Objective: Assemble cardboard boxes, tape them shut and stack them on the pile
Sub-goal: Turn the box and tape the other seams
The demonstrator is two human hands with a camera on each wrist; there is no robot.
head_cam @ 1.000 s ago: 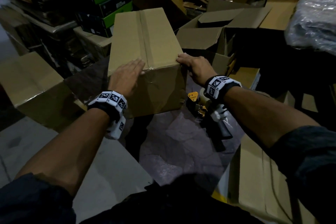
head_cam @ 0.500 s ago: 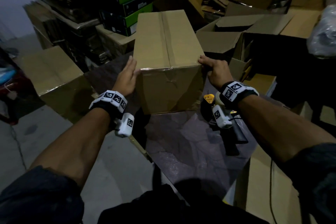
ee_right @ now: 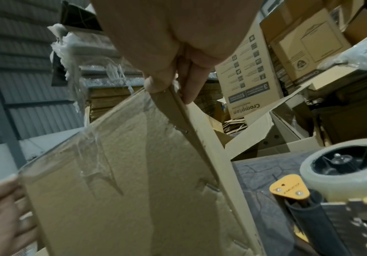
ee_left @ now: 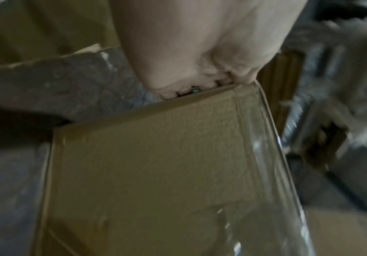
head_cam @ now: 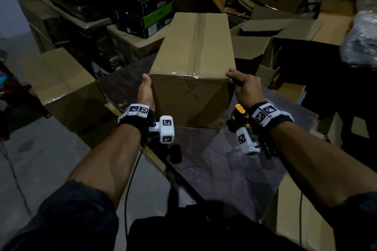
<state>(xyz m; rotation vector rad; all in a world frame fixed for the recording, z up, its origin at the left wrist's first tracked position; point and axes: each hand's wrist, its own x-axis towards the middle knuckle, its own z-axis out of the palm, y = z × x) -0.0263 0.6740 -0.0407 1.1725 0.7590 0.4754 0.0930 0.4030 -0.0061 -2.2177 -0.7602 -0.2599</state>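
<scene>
A closed cardboard box (head_cam: 193,71) is held between both hands over the dark patterned tabletop (head_cam: 230,169); whether its lower edge touches the tabletop cannot be told. In the head view the left hand (head_cam: 145,91) is seen laid flat against the box's left side, thumb at the top edge, fingers hidden; the left wrist view adds that the fingers (ee_left: 199,81) are curled at the box's far corner. The right hand (head_cam: 244,87) is seen in the head view gripping the top right corner; only the right wrist view shows the thumb and fingers (ee_right: 156,83) pinching that corner edge. Clear tape (head_cam: 196,47) is seen along the top seam in the head view, and its wrinkled end on the near face is resolved best in the right wrist view. A tape dispenser (ee_right: 331,180) with a yellow plate and a clear roll is shown plainly by the right wrist view, lying on the tabletop just right of the box; in the head view it is mostly hidden behind the right wrist. "Crompton" is legible on a printed carton (ee_right: 250,81) in the background, with the numerals 1 and 3 on its blue panels. Green-and-black boxes (head_cam: 146,0) are stacked behind; their print cannot be read.
</scene>
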